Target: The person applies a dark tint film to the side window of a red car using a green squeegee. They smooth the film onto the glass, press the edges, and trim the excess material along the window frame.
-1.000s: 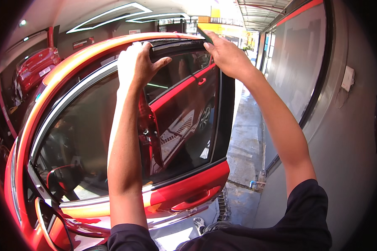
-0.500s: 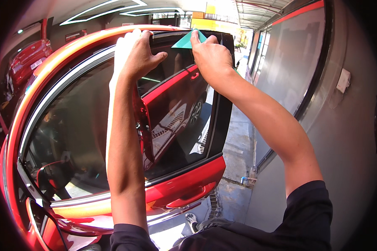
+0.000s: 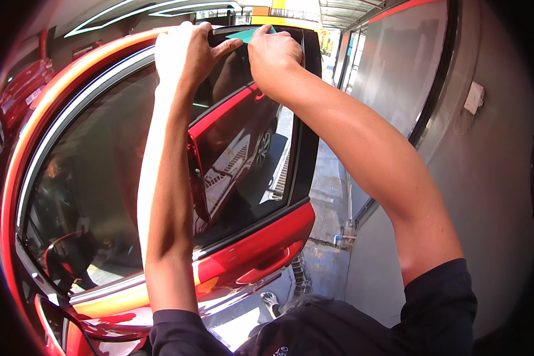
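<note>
The red car door (image 3: 261, 258) stands before me, its dark window glass (image 3: 104, 166) reflecting red car panels and a wheel. High on the door's top frame, my left hand (image 3: 184, 56) hooks its fingers over the edge, its thumb stretched to the right along the glass. That thumb reaches the tip of a thin green squeegee card (image 3: 240, 38); whether they touch I cannot tell. My right hand (image 3: 276, 56) closes on the card and presses it against the upper window edge near the black rear pillar. Part of the card is hidden behind its fingers.
A side mirror (image 3: 62, 323) juts out at the lower left. To the right runs a grey wall (image 3: 421, 237) with a white box (image 3: 473, 98) on it. A pipe with a blue fitting (image 3: 341, 238) sticks out low down. Another red car (image 3: 26, 89) stands far left.
My right hand has moved left with the green card, closer to my left thumb. The door and both hands now appear higher and slightly further left in view.
</note>
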A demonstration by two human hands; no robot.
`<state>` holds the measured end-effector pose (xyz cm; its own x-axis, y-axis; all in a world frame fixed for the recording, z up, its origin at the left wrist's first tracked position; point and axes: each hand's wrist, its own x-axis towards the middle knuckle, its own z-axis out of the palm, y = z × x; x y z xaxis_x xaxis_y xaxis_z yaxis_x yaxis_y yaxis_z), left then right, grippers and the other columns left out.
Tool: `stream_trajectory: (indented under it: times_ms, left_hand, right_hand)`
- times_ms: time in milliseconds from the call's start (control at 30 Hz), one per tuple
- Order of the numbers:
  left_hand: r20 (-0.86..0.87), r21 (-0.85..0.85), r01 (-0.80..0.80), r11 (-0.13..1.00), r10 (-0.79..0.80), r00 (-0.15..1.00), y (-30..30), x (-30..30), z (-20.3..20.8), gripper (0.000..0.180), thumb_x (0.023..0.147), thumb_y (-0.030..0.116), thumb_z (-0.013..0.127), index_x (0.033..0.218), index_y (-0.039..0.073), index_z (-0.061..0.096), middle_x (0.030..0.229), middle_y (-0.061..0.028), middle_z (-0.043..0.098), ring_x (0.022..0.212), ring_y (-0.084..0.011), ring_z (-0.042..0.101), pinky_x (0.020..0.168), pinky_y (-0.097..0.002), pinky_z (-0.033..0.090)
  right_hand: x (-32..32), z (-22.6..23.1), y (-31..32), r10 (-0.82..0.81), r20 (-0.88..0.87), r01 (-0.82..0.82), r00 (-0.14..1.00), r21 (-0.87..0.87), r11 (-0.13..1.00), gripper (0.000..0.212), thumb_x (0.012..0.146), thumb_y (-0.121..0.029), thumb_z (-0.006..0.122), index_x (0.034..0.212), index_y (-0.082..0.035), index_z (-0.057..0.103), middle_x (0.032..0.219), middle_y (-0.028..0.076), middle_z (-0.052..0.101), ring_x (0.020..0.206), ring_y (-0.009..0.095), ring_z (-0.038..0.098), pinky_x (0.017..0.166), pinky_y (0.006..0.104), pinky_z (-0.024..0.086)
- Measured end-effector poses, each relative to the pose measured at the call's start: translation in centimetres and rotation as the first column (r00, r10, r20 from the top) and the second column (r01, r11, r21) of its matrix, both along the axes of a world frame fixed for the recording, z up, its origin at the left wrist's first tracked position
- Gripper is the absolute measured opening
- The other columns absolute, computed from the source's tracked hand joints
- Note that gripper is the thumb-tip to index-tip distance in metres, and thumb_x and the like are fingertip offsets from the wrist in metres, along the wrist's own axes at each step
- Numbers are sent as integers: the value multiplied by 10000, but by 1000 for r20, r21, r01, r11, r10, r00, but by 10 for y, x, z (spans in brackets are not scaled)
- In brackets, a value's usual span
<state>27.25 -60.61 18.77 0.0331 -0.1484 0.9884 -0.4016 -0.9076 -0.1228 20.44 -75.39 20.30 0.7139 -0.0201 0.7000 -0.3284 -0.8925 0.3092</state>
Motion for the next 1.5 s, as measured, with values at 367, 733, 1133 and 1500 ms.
stream_trajectory:
  times_ms: [367, 733, 1133, 1500]
  left_hand:
    - [-44, -19, -29, 999, 28, 999, -4, -15, 5, 768, 719, 796, 724, 819, 35, 719, 706, -155, 690, 672, -334, 701, 642, -420, 554]
    - [-208, -7, -150, 989, 145, 967, -8, -20, 10, 835, 686, 855, 695, 799, 28, 713, 713, -171, 704, 664, -344, 717, 625, -425, 567]
    - [-122, -42, -109, 993, 103, 987, -11, -11, 11, 794, 719, 764, 753, 866, -16, 754, 760, -172, 726, 709, -311, 721, 683, -414, 557]
    - [-428, 4, -135, 991, 124, 895, -30, -37, 25, 731, 812, 731, 705, 1067, 49, 766, 936, -183, 748, 877, -323, 734, 790, -422, 554]
  right_hand:
    - [-2, 5, 13, -29, -61, 38, 998, 154, 987, 1020, 795, -252, 860, 1574, 64, 282, 1167, 153, 734, 1080, 299, 712, 637, 488, 643]
    - [5, 0, 12, -12, -43, 21, 999, 218, 976, 1224, 632, -210, 974, 1586, 53, 253, 1210, 240, 684, 1046, 337, 693, 641, 494, 631]
    - [30, 4, -39, 222, 149, -234, 964, 70, 970, 611, 993, -181, 572, 1569, -109, 383, 1179, 271, 650, 899, 387, 738, 651, 524, 622]
    - [47, -78, -245, 451, 664, -801, 596, 528, 281, 401, 1043, -297, 556, 1357, -47, 545, 947, 145, 700, 870, 298, 693, 851, 408, 526]
